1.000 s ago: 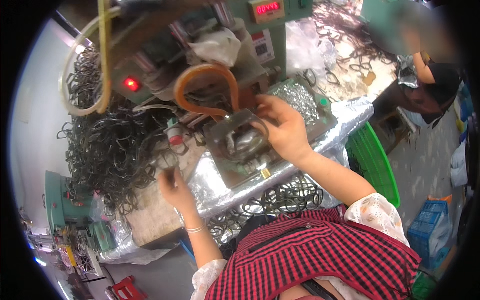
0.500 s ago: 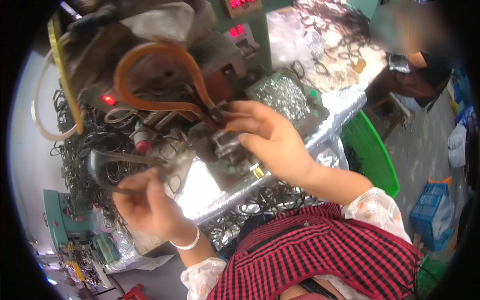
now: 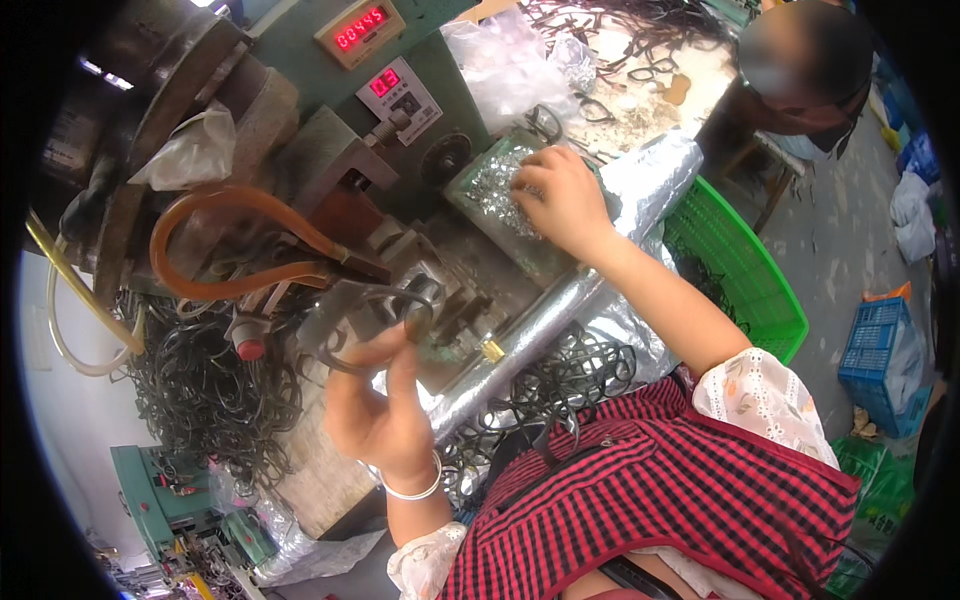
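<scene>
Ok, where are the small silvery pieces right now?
In the head view, the small silvery pieces lie just right of centre, in the upper half, at the fingertips of the right hand, up and left of the green basket.

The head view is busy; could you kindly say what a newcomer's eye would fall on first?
Probably the orange tube, looping large left of centre, up and left of the left hand. Next, perhaps, the red-lit counter near the top and the green basket at right.

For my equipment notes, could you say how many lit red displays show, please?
2: the upper display in a beige box, the lower display on a white panel, both on the green machine; others may be hidden.
</scene>
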Demonstrator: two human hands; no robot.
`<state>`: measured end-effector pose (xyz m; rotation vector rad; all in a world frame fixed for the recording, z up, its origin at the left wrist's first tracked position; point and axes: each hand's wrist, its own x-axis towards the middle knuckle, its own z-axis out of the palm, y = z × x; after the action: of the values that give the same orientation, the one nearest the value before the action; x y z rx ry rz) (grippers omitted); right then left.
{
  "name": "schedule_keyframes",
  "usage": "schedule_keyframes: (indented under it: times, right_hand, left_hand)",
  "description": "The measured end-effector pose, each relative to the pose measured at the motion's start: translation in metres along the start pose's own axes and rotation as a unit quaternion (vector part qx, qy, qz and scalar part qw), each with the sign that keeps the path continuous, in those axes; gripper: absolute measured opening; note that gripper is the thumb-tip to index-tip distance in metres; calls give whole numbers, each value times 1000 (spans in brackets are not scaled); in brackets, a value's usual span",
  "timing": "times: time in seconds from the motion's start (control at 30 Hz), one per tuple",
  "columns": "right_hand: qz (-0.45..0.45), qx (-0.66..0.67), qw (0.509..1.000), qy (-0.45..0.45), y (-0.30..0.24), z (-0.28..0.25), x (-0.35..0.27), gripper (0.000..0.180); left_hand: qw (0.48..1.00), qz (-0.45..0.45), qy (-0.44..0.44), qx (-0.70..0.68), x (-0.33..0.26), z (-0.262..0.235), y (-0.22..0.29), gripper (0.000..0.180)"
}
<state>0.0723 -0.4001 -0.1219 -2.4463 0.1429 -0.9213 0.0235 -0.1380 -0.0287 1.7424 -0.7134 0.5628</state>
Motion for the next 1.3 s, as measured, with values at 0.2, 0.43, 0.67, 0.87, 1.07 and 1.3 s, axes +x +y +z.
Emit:
schedule_keyframes:
  times: [0.2, 0.43, 0.67, 0.87, 1.07, 1.3]
  right_hand:
    - [-23, 4, 999, 41, -3, 4, -2, 10]
    - [-153, -75, 985, -13, -9, 33, 24, 12]
    - [-3, 111, 994, -2, 7, -19, -2, 18]
    - [59, 171, 982, -61, -39, -10, 8, 16]
    - [83, 218, 971, -54, -48, -11, 8, 16]
    - [154, 257, 954, 8, -15, -27, -17, 15]
  left_hand:
    - [1000, -11, -18, -3, 4, -2, 5, 19]
    - [995, -4, -44, 90, 3, 0, 12, 22]
    - [929, -11, 125, 349, -25, -104, -64, 22]
    - [893, -105, -267, 345, -71, -195, -173, 21]
    - [943, -140, 119, 278, -31, -142, -179, 20]
    - [899, -412, -16, 145, -30, -150, -214, 38]
